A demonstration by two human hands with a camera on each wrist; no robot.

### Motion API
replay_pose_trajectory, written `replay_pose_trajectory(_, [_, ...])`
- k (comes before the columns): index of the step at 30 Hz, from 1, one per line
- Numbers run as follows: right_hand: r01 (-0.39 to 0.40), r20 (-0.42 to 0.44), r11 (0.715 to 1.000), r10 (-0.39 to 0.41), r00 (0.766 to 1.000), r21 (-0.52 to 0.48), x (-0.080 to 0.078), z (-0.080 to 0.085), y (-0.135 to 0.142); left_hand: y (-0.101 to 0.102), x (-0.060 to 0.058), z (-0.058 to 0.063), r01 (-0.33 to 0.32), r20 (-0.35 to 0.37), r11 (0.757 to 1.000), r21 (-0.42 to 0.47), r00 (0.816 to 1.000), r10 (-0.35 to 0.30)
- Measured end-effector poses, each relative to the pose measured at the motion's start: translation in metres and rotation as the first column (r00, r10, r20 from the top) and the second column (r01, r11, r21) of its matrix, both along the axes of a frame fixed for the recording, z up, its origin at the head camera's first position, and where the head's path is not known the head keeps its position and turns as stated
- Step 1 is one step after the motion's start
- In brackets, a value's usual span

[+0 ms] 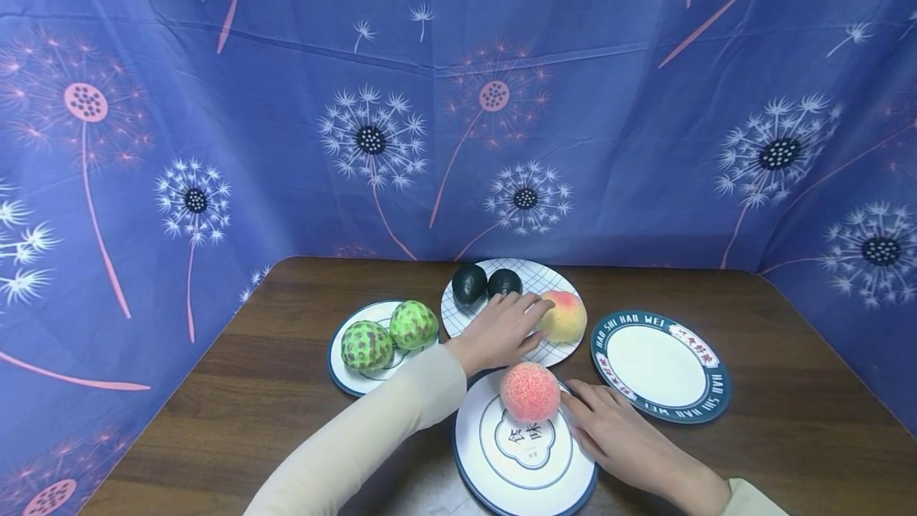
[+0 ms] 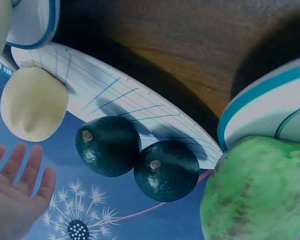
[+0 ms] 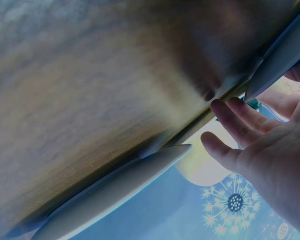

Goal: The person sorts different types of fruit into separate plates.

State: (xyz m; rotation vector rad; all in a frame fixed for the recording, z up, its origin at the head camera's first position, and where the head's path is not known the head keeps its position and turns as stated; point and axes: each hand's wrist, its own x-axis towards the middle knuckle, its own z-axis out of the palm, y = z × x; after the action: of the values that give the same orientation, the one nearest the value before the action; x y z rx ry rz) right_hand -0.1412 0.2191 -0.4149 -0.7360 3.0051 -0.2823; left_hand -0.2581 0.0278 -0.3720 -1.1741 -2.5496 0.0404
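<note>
My left hand (image 1: 501, 330) reaches over a grid-patterned plate (image 1: 458, 326), beside a yellow peach (image 1: 564, 318) with a reddish top. In the left wrist view its fingers (image 2: 27, 167) are spread and loosely bent, with a gap between them and the peach (image 2: 35, 105). At the near plate's right rim is my right hand (image 1: 619, 436), its fingers (image 3: 227, 120) extended and relaxed; whether they touch the rim I cannot tell. A pink, rough-skinned round fruit (image 1: 530, 392) sits on that near plate (image 1: 526, 480), close to the right fingertips.
Two dark green round fruits (image 1: 487, 283) lie at the grid plate's left. Left of it, a blue-rimmed plate (image 1: 349, 377) holds two mottled green fruits (image 1: 390, 334). A plate with a lettered teal rim (image 1: 659, 369) stands at right on the wooden table (image 1: 236, 388). Behind hangs a blue dandelion cloth (image 1: 609, 142).
</note>
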Motion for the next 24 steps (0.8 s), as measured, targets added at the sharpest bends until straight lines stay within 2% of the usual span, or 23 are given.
replay_pose_trajectory(10, [-0.008, -0.008, 1.0, 0.008, 1.0, -0.003, 0.0, 0.0, 0.0, 0.01, -0.015, -0.005, -0.049, -0.014, 0.997, -0.062, 0.999, 0.048])
replay_pose_trajectory(24, [0.015, 0.018, 1.0, -0.014, 1.0, -0.007, 0.001, 0.0, 0.0, 0.019, -0.026, -0.012, -0.021, -0.032, 0.996, -0.083, 0.999, 0.019])
